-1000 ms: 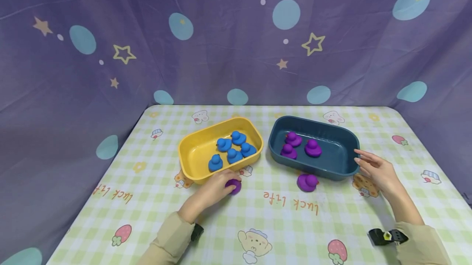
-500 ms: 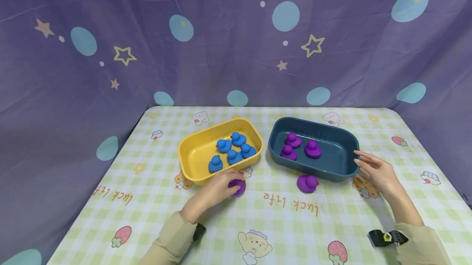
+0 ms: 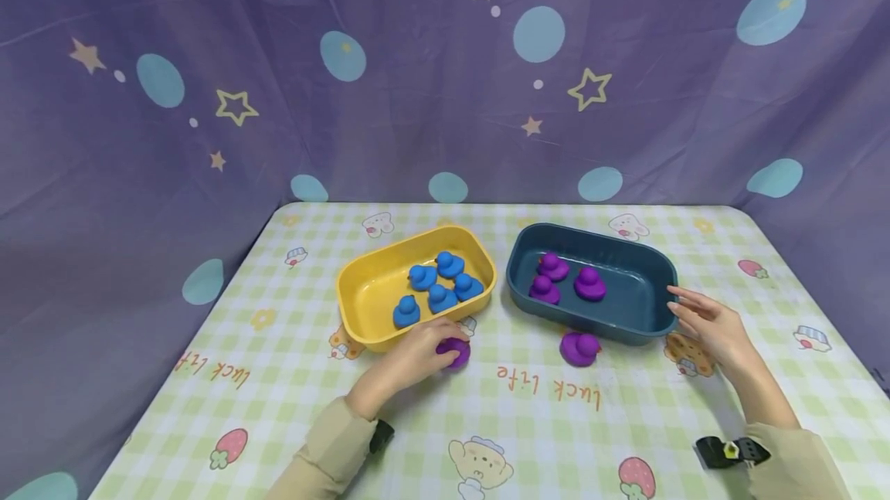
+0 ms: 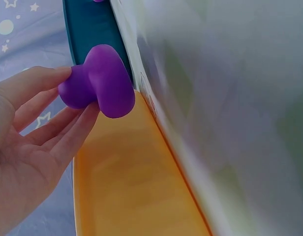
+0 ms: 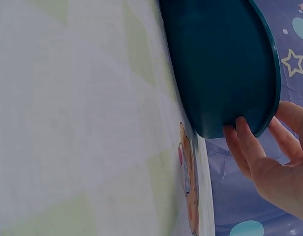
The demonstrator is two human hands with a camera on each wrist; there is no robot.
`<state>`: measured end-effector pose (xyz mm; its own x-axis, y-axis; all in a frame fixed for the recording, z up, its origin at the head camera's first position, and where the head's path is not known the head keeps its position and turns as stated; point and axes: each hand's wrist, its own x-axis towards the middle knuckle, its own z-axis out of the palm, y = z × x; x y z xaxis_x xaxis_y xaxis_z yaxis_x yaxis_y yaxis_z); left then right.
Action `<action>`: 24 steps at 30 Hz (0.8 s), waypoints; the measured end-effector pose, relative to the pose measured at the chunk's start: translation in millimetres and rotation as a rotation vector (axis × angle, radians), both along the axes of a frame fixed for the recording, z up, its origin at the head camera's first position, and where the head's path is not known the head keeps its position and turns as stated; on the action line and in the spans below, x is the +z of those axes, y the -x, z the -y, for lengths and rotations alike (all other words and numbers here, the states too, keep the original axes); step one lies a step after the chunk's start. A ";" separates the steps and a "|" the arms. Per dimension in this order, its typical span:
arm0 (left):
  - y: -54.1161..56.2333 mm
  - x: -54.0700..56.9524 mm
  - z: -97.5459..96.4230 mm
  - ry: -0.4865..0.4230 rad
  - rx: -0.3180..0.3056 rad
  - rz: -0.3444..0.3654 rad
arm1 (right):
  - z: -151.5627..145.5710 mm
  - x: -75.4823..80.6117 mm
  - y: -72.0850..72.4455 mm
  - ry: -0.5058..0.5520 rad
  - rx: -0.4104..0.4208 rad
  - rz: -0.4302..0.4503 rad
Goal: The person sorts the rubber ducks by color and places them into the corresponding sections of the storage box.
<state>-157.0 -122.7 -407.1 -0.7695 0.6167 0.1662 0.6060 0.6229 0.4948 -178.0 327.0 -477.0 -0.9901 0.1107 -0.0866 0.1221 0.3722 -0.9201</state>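
Between thumb and fingers my left hand (image 3: 415, 355) pinches a purple toy duck (image 3: 456, 354), just in front of the yellow tub (image 3: 358, 307). The left wrist view shows this duck (image 4: 109, 81) held at one end by the fingertips. At the right, fairly straight fingers of my right hand (image 3: 719, 335) touch the end of the dark teal tub (image 3: 636, 318); the right wrist view has the fingertips (image 5: 241, 123) against its outer wall. A second purple duck (image 3: 580, 348) sits on the cloth before that tub. Purple ducks (image 3: 590, 284) lie inside it.
Several blue ducks (image 3: 442, 297) are in the yellow tub. Both tubs stand side by side on a green checked tablecloth (image 3: 528, 438). A purple curtain (image 3: 431, 144) with stars and dots hangs behind the table and along the left.
My left hand has moved a little to the right, carrying the purple duck with it. The right hand and both tubs have stayed put; the head view has tilted up slightly.
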 end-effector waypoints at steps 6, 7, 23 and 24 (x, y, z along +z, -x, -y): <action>4.3 1.2 -6.0 -0.007 -0.011 0.011 | 0.7 -0.8 -1.0 -0.001 0.002 -0.014; 5.0 2.2 -7.3 -0.012 -0.013 0.010 | 0.9 -0.9 -1.2 0.002 0.005 -0.015; 22.7 17.3 -36.3 -0.062 -0.044 -0.007 | 1.2 -2.2 -0.5 0.003 -0.004 -0.022; 23.8 17.7 -38.1 -0.065 -0.048 -0.013 | 1.3 -2.1 -0.4 0.004 -0.005 -0.022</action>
<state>-180.7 -84.6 -389.4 -0.7365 0.6406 0.2172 0.6413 0.5592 0.5253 -177.6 325.7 -479.1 -0.9912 0.1150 -0.0657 0.1039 0.3684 -0.9238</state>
